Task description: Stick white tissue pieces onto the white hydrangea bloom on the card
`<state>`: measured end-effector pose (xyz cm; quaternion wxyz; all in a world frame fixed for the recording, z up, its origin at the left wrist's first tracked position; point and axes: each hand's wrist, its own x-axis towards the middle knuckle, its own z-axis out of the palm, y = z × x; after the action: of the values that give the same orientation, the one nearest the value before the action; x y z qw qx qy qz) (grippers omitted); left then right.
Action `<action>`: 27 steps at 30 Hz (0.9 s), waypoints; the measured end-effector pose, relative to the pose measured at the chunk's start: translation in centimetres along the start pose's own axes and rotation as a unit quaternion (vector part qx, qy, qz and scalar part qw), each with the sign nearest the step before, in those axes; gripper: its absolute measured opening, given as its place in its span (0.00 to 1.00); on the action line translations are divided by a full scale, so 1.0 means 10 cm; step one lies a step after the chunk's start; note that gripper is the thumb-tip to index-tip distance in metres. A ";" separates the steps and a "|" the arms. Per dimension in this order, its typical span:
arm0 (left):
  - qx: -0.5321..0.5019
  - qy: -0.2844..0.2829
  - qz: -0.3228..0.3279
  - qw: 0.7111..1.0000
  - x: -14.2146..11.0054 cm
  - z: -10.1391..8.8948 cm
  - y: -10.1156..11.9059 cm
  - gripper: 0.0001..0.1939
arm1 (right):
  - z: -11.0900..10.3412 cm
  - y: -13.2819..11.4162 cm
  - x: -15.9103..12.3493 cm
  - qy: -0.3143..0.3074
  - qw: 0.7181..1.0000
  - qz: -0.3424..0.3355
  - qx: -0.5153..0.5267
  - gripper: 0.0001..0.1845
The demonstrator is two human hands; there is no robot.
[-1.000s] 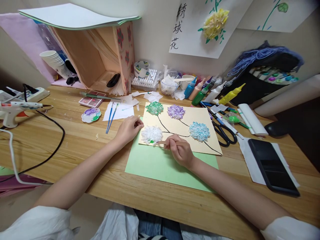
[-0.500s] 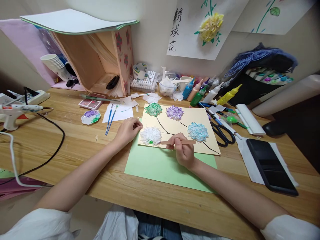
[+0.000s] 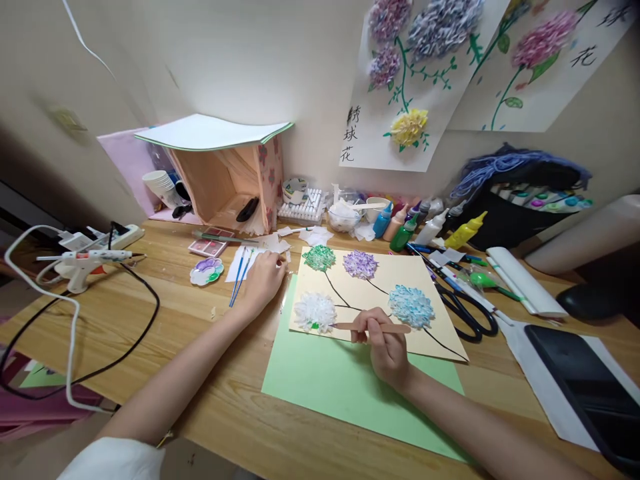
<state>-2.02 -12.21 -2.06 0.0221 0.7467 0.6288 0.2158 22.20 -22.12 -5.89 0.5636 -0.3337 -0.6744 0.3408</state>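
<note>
My right hand [image 3: 385, 343] is closed around a flat wooden craft stick [image 3: 400, 328], whose tip touches or hovers by the edge of the white paper flower [image 3: 315, 312]. A bit of green paint shows on that flower. Green [image 3: 319, 257], purple [image 3: 360, 265] and blue [image 3: 411, 307] flowers share the cream card [image 3: 320, 277] with it, along black drawn stems. Beneath the card lies a green sheet [image 3: 315, 380]. Left of the card, my left hand [image 3: 265, 280] rests with curled fingers beside white paper scraps [image 3: 273, 243]; anything in its fingertips is hidden.
Two thin blue brushes [image 3: 241, 277] and a paint palette [image 3: 206, 271] lie left. Paint bottles [image 3: 403, 233] line the back. Black scissors [image 3: 465, 313] and a phone [image 3: 575, 380] are right. A glue gun [image 3: 83, 263] with looping cables stands far left.
My left hand has left the card's edge and moved back toward the paper scraps. The right hand keeps the stick at the white flower. The view has tilted up, showing more wall.
</note>
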 end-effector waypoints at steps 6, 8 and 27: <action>0.093 0.002 -0.020 0.995 0.51 0.10 -0.01 0.11 | 0.00 -0.02 0.01 -0.011 1.000 -0.001 -0.005 0.17; 0.098 -0.003 -0.019 0.995 0.60 0.13 0.04 0.11 | 0.00 -0.01 0.01 -0.017 1.000 -0.003 -0.008 0.17; -0.069 -0.023 -0.163 0.984 1.17 0.32 0.21 0.09 | -0.01 -0.05 0.02 -0.029 0.999 0.003 -0.031 0.19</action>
<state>2.42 -0.81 -0.90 0.1227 0.6357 0.7249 0.2353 22.28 -22.19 -5.34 0.5321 -0.3431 -0.6996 0.3312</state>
